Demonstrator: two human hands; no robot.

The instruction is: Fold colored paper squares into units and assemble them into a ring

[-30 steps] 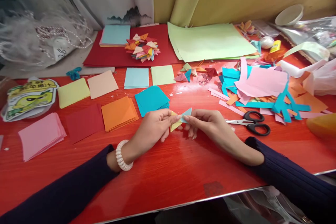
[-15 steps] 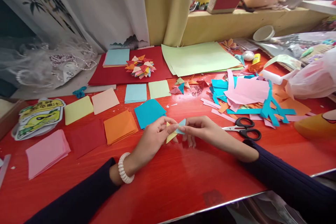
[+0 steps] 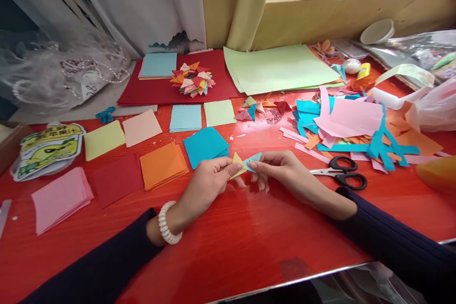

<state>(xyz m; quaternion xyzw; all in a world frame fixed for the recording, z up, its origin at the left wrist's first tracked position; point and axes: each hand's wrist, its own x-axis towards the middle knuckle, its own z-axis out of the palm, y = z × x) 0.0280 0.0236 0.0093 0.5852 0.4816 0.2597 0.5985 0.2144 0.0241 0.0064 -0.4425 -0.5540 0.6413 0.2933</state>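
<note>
Above the red table, my left hand [image 3: 213, 178] pinches a small folded yellow paper piece [image 3: 236, 164] between thumb and fingers. My right hand [image 3: 281, 166], also closed, grips a folded light-blue paper piece [image 3: 253, 160]. The two pieces meet between my fingertips; whether one is tucked into the other I cannot tell. Just behind my left hand lies a stack of blue paper squares [image 3: 205, 145]. Scissors with black handles [image 3: 340, 172] rest beside my right wrist. Several folded paper pieces [image 3: 251, 112] sit farther back.
Paper square stacks in orange [image 3: 162, 165], dark red [image 3: 119, 180] and pink [image 3: 61, 199] spread to the left. A ring of folded paper pieces [image 3: 193, 79] lies on red sheets [image 3: 142, 95] at the back. Coloured paper scraps [image 3: 351, 118] pile up on the right.
The view has shifted slightly. The yellow piece has turned to point upward, and the light-blue piece now lies more sideways. Both hands still hold their pieces.
</note>
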